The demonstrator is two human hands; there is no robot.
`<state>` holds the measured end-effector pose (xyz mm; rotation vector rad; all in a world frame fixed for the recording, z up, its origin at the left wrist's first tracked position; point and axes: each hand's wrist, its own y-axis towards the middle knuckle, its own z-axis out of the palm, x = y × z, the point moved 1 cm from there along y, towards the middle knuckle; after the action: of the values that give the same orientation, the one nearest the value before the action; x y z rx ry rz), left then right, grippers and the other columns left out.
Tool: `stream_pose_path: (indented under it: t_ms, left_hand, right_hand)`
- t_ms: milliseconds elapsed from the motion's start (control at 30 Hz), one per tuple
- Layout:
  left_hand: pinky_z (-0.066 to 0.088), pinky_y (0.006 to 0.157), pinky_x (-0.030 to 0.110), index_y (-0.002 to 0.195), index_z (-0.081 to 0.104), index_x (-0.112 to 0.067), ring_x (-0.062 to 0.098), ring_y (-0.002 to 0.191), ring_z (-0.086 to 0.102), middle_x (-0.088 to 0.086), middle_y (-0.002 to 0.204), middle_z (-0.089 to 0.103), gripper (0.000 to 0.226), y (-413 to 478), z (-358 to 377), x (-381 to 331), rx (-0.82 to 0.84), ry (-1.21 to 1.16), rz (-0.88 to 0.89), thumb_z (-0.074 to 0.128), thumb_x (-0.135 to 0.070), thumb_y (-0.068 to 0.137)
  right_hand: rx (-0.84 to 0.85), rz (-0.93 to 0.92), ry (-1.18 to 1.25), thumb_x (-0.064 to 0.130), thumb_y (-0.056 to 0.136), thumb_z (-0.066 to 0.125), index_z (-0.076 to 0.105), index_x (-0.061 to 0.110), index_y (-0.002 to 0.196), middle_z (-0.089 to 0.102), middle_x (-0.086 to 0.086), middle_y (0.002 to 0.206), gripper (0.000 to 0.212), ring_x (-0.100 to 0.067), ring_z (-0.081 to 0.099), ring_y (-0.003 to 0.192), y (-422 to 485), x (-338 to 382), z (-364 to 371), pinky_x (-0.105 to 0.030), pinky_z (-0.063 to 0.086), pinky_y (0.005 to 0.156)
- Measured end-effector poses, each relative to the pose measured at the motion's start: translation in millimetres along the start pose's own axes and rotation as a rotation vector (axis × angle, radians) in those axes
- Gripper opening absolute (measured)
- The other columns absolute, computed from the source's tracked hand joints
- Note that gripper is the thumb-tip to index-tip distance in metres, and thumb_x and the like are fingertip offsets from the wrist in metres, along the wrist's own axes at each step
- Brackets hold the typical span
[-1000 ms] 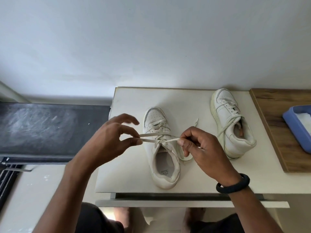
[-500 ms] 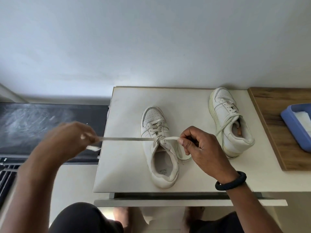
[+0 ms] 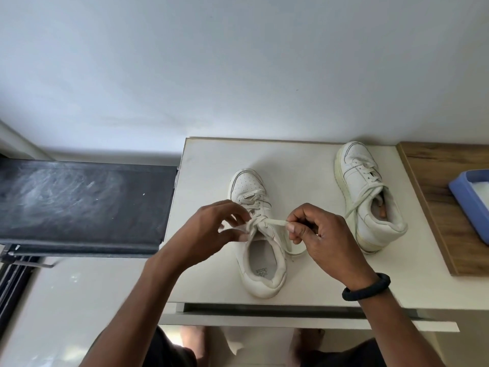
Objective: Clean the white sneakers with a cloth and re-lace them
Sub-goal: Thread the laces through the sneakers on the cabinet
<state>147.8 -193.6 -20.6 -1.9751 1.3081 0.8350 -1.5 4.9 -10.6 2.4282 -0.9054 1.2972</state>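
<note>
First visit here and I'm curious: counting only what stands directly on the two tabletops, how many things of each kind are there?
White sneakers: 2
Blue tray: 1
Total: 3

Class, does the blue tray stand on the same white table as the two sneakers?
No, the blue tray rests on the wooden surface to the right of the white table.
</note>
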Motion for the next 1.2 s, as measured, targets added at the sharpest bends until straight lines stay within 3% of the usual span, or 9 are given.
stream_pose_path:
  t_ms: [133,267,400,467,567,667,967,1067,1200]
  left_hand:
    - [0.055,0.077,0.035,0.091,0.071,-0.028,0.011,0.078,0.066,-0.009,0.079,0.072,0.011,-3,2,10,0.008,-0.018,-0.120,0.080,-0.027,0.085]
    - [0.048,0.070,0.018,0.082,0.078,-0.025,0.011,0.078,0.065,-0.014,0.077,0.071,0.004,-3,-5,11,-0.097,-0.016,-0.053,0.082,-0.024,0.083]
    - [0.050,0.075,0.019,0.082,0.081,-0.028,0.012,0.082,0.066,-0.015,0.083,0.073,0.005,-10,-23,12,-0.076,-0.060,-0.007,0.078,-0.033,0.082]
    - [0.049,0.075,0.017,0.084,0.082,-0.028,0.011,0.084,0.067,-0.016,0.085,0.074,0.012,-12,-27,16,-0.054,-0.056,-0.016,0.075,-0.037,0.082]
    - [0.043,0.069,0.014,0.080,0.082,-0.030,0.005,0.082,0.063,-0.016,0.083,0.074,0.005,-11,-26,25,-0.058,0.054,-0.085,0.079,-0.033,0.083]
    - [0.045,0.069,0.019,0.077,0.081,-0.032,0.006,0.080,0.063,-0.017,0.081,0.073,0.007,-13,-29,29,-0.040,0.092,-0.128,0.081,-0.029,0.084]
    - [0.052,0.075,0.028,0.076,0.081,-0.033,0.003,0.084,0.064,-0.016,0.077,0.073,0.007,-13,-36,30,-0.011,0.088,-0.173,0.080,-0.033,0.084]
    - [0.054,0.081,0.035,0.081,0.081,-0.035,0.006,0.085,0.065,-0.016,0.079,0.073,0.005,-17,-37,31,0.022,0.061,-0.163,0.078,-0.036,0.084]
    - [0.056,0.087,0.041,0.087,0.079,-0.037,0.004,0.087,0.068,-0.019,0.077,0.075,0.005,-19,-40,31,0.064,0.088,-0.175,0.075,-0.035,0.088]
  right_hand:
    - [0.005,0.002,-0.013,0.013,0.094,0.066,0.066,0.021,0.086,0.070,0.008,0.069,0.012,-0.006,0.069,0.067,0,-1,-1,-0.013,0.051,0.065]
    - [-0.009,-0.012,-0.034,0.013,0.093,0.068,0.067,0.021,0.085,0.071,0.008,0.071,0.012,-0.004,0.069,0.070,1,-1,-5,-0.010,0.049,0.065]
    - [-0.034,-0.023,-0.077,0.014,0.089,0.073,0.070,0.022,0.082,0.069,0.013,0.075,0.010,-0.004,0.064,0.077,-1,-1,-16,-0.009,0.047,0.066]
    - [-0.036,0.003,-0.143,0.016,0.088,0.075,0.070,0.024,0.080,0.069,0.015,0.074,0.013,-0.004,0.064,0.075,-1,-7,-16,-0.012,0.048,0.065]
    - [-0.047,0.081,-0.308,0.022,0.087,0.076,0.067,0.029,0.074,0.067,0.017,0.069,0.017,-0.001,0.063,0.069,3,-14,-11,-0.026,0.054,0.065]
    - [-0.051,0.092,-0.338,0.023,0.087,0.076,0.067,0.026,0.074,0.066,0.016,0.068,0.016,-0.003,0.063,0.069,4,-14,-13,-0.033,0.055,0.065]
    - [-0.074,0.122,-0.368,0.024,0.087,0.076,0.067,0.028,0.073,0.067,0.016,0.067,0.017,-0.001,0.064,0.069,6,-14,-15,-0.032,0.055,0.064]
    - [0.004,0.129,-0.312,0.020,0.092,0.071,0.065,0.030,0.076,0.069,0.014,0.067,0.019,0.001,0.066,0.068,2,-15,-14,-0.027,0.055,0.065]
    - [0.104,0.116,-0.355,0.023,0.094,0.066,0.067,0.031,0.083,0.067,0.013,0.064,0.014,0.000,0.063,0.064,0,-15,-15,-0.019,0.045,0.062]
